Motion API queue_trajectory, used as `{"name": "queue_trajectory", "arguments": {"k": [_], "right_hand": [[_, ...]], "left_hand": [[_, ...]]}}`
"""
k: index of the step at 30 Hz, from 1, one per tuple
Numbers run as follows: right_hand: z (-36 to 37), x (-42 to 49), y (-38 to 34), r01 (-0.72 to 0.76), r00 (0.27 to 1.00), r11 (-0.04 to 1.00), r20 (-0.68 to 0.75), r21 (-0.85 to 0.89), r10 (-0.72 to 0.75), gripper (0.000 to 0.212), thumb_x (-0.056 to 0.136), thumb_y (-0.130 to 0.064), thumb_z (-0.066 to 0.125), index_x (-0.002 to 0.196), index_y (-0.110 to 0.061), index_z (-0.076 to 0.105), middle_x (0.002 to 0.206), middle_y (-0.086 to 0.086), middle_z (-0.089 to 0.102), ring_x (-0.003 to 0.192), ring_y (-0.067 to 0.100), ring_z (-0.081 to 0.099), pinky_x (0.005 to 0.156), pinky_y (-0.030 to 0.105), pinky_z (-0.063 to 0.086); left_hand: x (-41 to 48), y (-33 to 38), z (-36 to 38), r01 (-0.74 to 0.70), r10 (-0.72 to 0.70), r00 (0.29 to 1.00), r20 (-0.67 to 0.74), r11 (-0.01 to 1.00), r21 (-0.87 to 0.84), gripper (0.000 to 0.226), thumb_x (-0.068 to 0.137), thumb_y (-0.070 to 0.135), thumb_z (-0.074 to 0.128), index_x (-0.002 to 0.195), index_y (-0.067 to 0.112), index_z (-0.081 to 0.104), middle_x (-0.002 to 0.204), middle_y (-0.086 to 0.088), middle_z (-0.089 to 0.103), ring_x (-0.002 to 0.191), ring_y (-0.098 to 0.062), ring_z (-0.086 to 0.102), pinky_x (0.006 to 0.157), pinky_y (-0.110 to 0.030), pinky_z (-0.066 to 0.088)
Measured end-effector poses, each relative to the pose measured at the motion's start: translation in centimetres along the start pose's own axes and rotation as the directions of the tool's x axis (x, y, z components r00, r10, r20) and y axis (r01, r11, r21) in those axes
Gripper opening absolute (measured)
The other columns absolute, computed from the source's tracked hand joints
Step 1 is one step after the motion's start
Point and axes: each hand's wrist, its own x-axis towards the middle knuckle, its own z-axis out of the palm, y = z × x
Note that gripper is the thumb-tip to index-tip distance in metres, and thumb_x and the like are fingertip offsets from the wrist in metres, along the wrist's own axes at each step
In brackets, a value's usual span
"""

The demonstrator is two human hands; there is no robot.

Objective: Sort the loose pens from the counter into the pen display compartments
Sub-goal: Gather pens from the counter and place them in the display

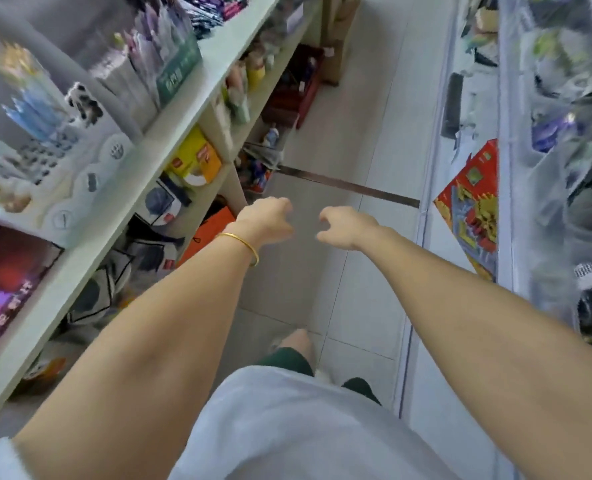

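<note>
Now my left hand (pixel 267 220), the one with the gold bangle (pixel 242 242), and my right hand (pixel 345 226) are near each other, fingers loosely curled, holding nothing. Up and left of my left hand, blurry pens (pixel 36 110), I think, stand on the shelf (pixel 170 133).

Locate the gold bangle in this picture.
Head view, left of centre: the gold bangle circles the left wrist, just behind the left hand, over the tiled floor.

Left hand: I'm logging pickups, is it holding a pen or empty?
Empty: the left hand curls loosely above the floor, no pen in it.
</note>
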Motion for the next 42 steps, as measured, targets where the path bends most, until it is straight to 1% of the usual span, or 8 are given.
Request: {"name": "queue_trajectory", "arguments": {"k": [5, 10, 14, 21, 27, 33, 39, 42], "right_hand": [[-6.1, 9.2, 2.6, 0.042, 0.999, 0.999, 0.018, -0.032, -0.042, 0.045, 0.093, -0.035, 0.049, 0.135, -0.021, 0.044, 0.135, 0.003, 0.050, 0.116, 0.026, 0.052, 0.084, 0.034, 0.042], [-13.3, 19.1, 4.7, 0.046, 0.999, 0.998, 0.008, -0.039, -0.046, 0.036, 0.092, -0.034, 0.049, 0.125, -0.021, 0.049, 0.116, 0.001, 0.055, 0.094, 0.024, 0.053, 0.071, 0.030, 0.040], [-19.8, 26.3, 6.4, 0.057, 0.998, 0.998, -0.020, -0.021, -0.058, 0.038, 0.091, -0.034, 0.050, 0.127, -0.021, 0.050, 0.124, 0.003, 0.055, 0.106, 0.027, 0.056, 0.080, 0.033, 0.045], [-28.4, 39.3, 8.7, 0.188, 0.982, 0.979, 0.022, -0.077, -0.187, 0.043, 0.092, -0.036, 0.050, 0.132, -0.022, 0.046, 0.135, 0.003, 0.050, 0.117, 0.027, 0.052, 0.079, 0.032, 0.040], [-35.7, 50.0, 9.8, 0.369, 0.929, 0.913, 0.064, -0.173, -0.364, 0.044, 0.092, -0.035, 0.050, 0.132, -0.019, 0.047, 0.134, 0.005, 0.050, 0.118, 0.027, 0.051, 0.089, 0.037, 0.044], [-41.6, 57.5, 9.2, 0.520, 0.854, 0.828, 0.156, -0.208, -0.497, 0.047, 0.093, -0.035, 0.050, 0.136, -0.018, 0.044, 0.137, 0.007, 0.049, 0.118, 0.027, 0.051, 0.084, 0.035, 0.044], [-44.0, 64.2, 5.4, 0.642, 0.763, 0.743, 0.245, -0.187, -0.598, 0.046, 0.093, -0.033, 0.049, 0.136, -0.016, 0.043, 0.134, 0.007, 0.052, 0.115, 0.026, 0.053, 0.092, 0.041, 0.047], [-45.1, 67.7, 3.0, 0.685, 0.727, 0.701, 0.237, -0.196, -0.644, 0.048, 0.092, -0.034, 0.049, 0.136, -0.015, 0.044, 0.136, 0.007, 0.050, 0.119, 0.025, 0.050, 0.091, 0.039, 0.046]], "left_hand": [[10.6, 1.4, -3.4, 0.008, -0.008, 1.000, -0.002, 1.000, -0.006, 0.045, 0.089, 0.018, 0.053, 0.134, 0.015, 0.047, 0.130, -0.008, 0.054, 0.119, -0.028, 0.052, 0.097, -0.042, 0.047], [21.8, 2.2, -8.3, 0.017, -0.018, 0.999, -0.031, 0.999, -0.029, 0.042, 0.089, 0.018, 0.052, 0.131, 0.015, 0.050, 0.124, -0.007, 0.056, 0.114, -0.028, 0.054, 0.092, -0.041, 0.049], [29.7, 2.3, -13.1, 0.047, -0.050, 0.997, -0.057, 0.998, -0.045, 0.043, 0.088, 0.022, 0.053, 0.130, 0.016, 0.050, 0.123, -0.006, 0.058, 0.113, -0.028, 0.055, 0.088, -0.038, 0.049], [40.6, 1.6, -18.8, 0.167, -0.174, 0.983, -0.066, 0.981, -0.095, 0.043, 0.087, 0.024, 0.055, 0.130, 0.017, 0.052, 0.126, -0.007, 0.058, 0.115, -0.027, 0.054, 0.095, -0.041, 0.049], [49.7, 2.1, -22.6, 0.332, -0.364, 0.922, -0.129, 0.918, -0.218, 0.046, 0.091, 0.024, 0.052, 0.135, 0.014, 0.048, 0.135, -0.009, 0.053, 0.124, -0.028, 0.050, 0.097, -0.036, 0.044], [55.0, 2.7, -26.8, 0.447, -0.504, 0.853, -0.135, 0.839, -0.310, 0.049, 0.088, 0.025, 0.055, 0.136, 0.015, 0.047, 0.134, -0.008, 0.054, 0.122, -0.027, 0.052, 0.100, -0.042, 0.046], [58.9, -0.9, -29.7, 0.504, -0.596, 0.785, -0.170, 0.774, -0.384, 0.038, 0.086, 0.023, 0.053, 0.123, 0.016, 0.055, 0.116, -0.007, 0.060, 0.102, -0.026, 0.056, 0.088, -0.043, 0.051], [61.2, -3.3, -31.2, 0.518, -0.624, 0.762, -0.173, 0.747, -0.415, 0.042, 0.089, 0.022, 0.053, 0.130, 0.014, 0.052, 0.127, -0.010, 0.058, 0.114, -0.028, 0.054, 0.095, -0.045, 0.049]]}}
